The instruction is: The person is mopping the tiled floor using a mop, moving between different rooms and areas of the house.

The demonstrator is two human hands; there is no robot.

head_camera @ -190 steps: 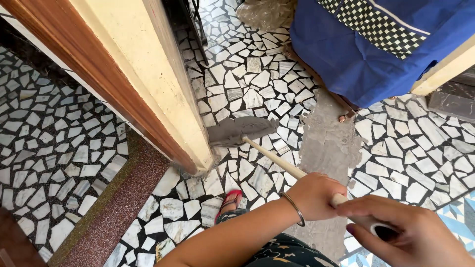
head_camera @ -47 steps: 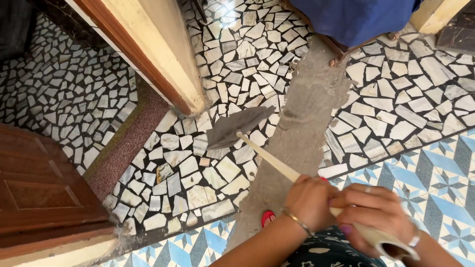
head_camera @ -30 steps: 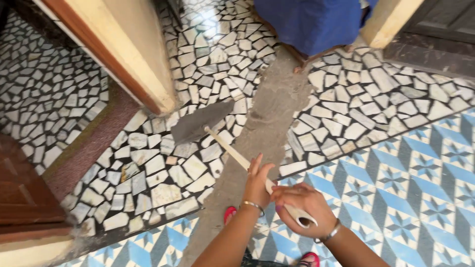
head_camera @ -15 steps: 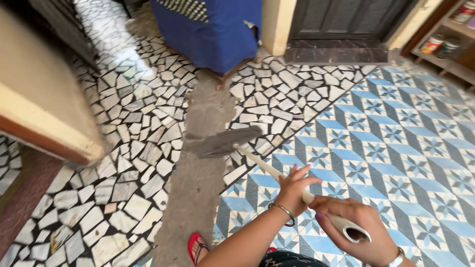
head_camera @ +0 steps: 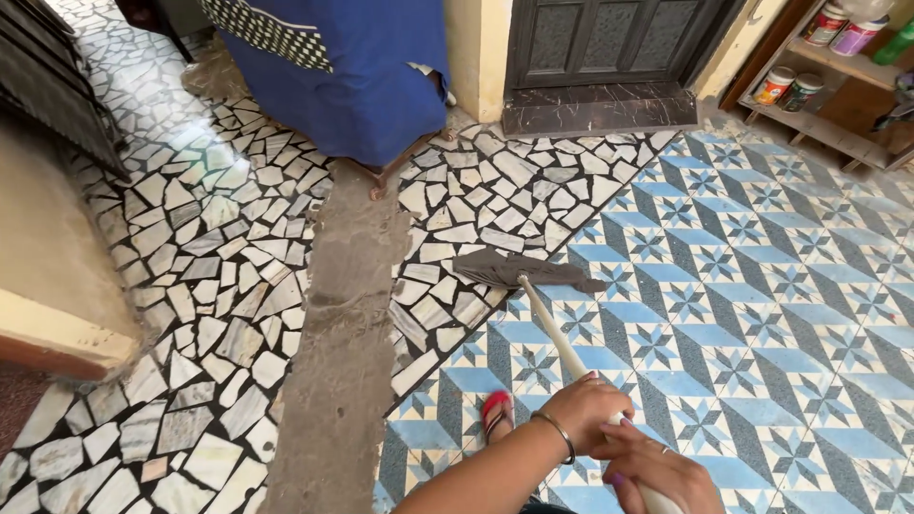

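Both my hands grip the pale wooden handle (head_camera: 554,332) of a mop. My left hand (head_camera: 583,409), with a thin bangle on the wrist, holds it higher along the stick. My right hand (head_camera: 664,470) holds the near end, at the bottom edge of the view. The flat grey mop head (head_camera: 526,270) lies on the floor where the broken-marble mosaic floor (head_camera: 495,205) meets the blue star-patterned tiles (head_camera: 762,286). My foot in a red sandal (head_camera: 495,411) stands just left of the handle.
A grey cement strip (head_camera: 343,314) runs across the mosaic floor. Furniture under a blue cloth (head_camera: 352,76) stands at the back, beside a dark door (head_camera: 609,38) with a stone step. A low shelf with jars (head_camera: 819,86) is at the right. A cream wall base (head_camera: 57,324) juts in at the left.
The mop head has swept rightward, from the cream wall corner across the cement strip onto the edge of the blue tiles. My view has swung right, and my left hand has closed on the handle.
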